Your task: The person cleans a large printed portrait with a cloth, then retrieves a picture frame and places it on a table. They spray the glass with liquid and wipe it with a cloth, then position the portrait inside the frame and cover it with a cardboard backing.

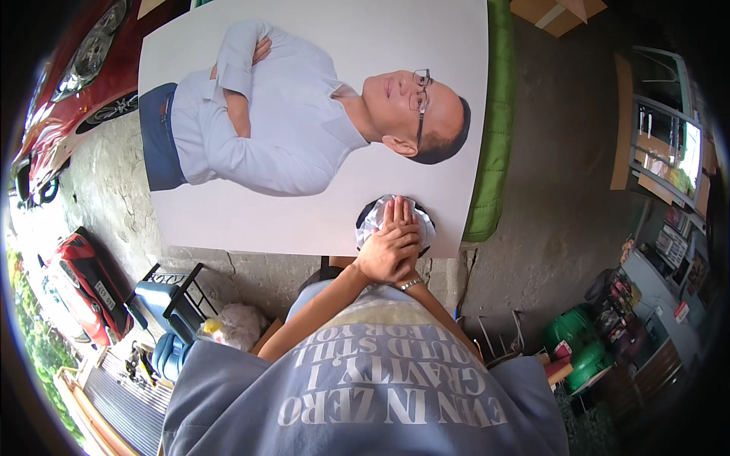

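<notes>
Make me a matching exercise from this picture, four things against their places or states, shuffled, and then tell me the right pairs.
Things
1. Large white rectangular sheet
2. Crumpled silver round object with black edging
3. Quilted green fabric strip
4. Glossy red car with clear headlight

Places or states
A. Far upper left of the view
B. Directly beneath the overlapping bare left hand and right hand
C. Printed with a portrait
D. Along the sheet's right edge

Pairs: 1-C, 2-B, 3-D, 4-A
</notes>
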Available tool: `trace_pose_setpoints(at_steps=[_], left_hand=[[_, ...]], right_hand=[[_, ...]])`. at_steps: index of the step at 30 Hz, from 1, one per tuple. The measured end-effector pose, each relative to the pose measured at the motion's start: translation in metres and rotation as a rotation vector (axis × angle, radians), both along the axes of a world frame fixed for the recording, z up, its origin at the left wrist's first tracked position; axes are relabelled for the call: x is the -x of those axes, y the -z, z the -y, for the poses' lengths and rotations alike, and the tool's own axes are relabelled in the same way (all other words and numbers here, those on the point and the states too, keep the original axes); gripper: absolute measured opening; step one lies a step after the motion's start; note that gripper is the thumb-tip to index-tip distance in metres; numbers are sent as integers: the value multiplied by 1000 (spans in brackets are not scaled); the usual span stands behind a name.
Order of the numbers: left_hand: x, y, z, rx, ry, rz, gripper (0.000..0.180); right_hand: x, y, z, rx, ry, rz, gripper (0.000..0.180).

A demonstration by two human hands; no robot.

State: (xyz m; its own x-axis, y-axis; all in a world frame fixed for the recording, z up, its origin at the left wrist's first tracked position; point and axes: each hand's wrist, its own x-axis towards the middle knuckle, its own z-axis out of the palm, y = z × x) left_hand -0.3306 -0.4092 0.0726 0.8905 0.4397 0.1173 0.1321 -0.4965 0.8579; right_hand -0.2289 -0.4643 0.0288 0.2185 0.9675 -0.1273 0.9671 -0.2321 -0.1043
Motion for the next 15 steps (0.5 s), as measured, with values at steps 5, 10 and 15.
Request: trace_pose_setpoints(at_steps=[5,10,15], left_hand=[[-27,23,-92,-25,-68,124,37],[-87,35,-230,-90,-88,213,34],[-141,53,-348,-295,-127,296,28]], right_hand=[[-33,19,-92,-57,-27,-32,65],[-90,30,-233,-181,-87,-84,63],[-144,48,-352,-290,-132,-165,61]])
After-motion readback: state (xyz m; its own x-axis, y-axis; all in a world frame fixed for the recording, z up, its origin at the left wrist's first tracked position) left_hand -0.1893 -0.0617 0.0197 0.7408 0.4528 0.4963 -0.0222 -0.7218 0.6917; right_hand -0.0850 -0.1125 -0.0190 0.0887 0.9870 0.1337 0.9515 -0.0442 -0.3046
